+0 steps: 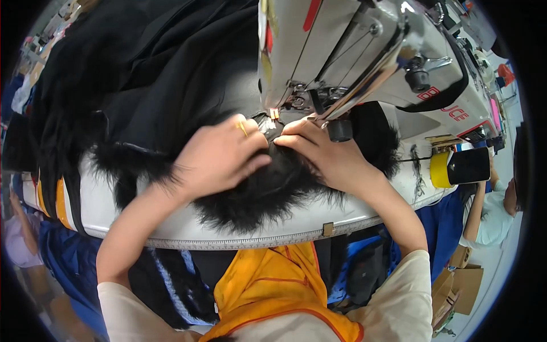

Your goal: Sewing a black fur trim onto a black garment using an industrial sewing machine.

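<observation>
Black fabric with fluffy fur trim (pixel 245 214) lies under the needle area of a white sewing machine (pixel 342 51). My left hand (pixel 222 151), with a yellow ring or band on one finger, presses and pinches the fabric just left of the presser foot (pixel 273 117). On the other side, my right hand (pixel 327 151) grips the same fabric between thumb and fingers, close to the foot. A small lamp glow lights the spot between the hands. The exact edge between my fingertips is partly hidden by them.
A larger heap of black cloth (pixel 142 74) covers the left of the table (pixel 97 199). A measuring tape strip (pixel 273 240) runs along the front edge. At right sits a yellow-and-black round part (pixel 444 169). Other people (pixel 493 214) sit at both sides; cardboard boxes (pixel 464 288) stand lower right.
</observation>
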Demonstrator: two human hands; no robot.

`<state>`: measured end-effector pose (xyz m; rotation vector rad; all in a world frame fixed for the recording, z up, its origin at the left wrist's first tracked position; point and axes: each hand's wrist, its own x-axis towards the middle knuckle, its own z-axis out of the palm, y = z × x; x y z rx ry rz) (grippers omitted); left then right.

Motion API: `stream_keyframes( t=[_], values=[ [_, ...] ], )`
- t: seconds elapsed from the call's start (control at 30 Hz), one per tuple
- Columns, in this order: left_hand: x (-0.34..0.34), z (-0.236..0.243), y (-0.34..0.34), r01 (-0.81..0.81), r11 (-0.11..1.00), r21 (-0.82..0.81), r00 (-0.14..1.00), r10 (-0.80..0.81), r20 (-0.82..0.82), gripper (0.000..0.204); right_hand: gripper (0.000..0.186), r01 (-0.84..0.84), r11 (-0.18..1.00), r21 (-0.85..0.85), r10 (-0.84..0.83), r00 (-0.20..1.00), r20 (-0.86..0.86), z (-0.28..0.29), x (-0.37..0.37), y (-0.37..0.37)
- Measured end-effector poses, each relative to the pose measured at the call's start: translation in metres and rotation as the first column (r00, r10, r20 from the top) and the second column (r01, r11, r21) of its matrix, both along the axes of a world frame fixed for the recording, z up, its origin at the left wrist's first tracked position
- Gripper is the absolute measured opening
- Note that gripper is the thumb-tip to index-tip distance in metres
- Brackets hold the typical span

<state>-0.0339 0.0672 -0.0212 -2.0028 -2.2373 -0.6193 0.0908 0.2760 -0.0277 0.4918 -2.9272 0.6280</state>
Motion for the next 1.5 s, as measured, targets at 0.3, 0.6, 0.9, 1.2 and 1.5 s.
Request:
stream_keyframes(
  t=[0.3,0.6,0.9,1.2,1.5],
  values=[
    [0.034,0.026,-0.099,-0.291,0.879,-0.377,0.655,0.471,0.591,0.010,0.040,-0.008,0.960,-0.281,0.040,0.993,0.107,0.000,-0.004,0.008],
    [-0.007,-0.042,-0.025,-0.622,0.780,0.075,0.772,0.594,0.225,0.094,0.041,-0.113,0.976,-0.184,0.112,0.994,-0.016,-0.011,-0.011,0.008],
    [-0.019,-0.019,-0.006,-0.447,0.878,0.171,0.632,0.175,0.755,0.070,0.046,-0.220,0.964,-0.149,0.218,0.976,-0.025,-0.010,-0.013,0.010],
    [0.053,-0.011,-0.085,-0.561,0.772,0.298,0.822,0.477,0.312,0.051,0.041,-0.230,0.942,-0.244,0.246,0.969,0.035,-0.010,-0.014,0.013],
    [0.070,-0.035,-0.013,-0.330,0.930,0.164,0.943,0.334,0.004,0.028,0.056,-0.225,0.910,-0.348,0.220,0.974,-0.053,-0.013,-0.014,0.013]
  ],
)
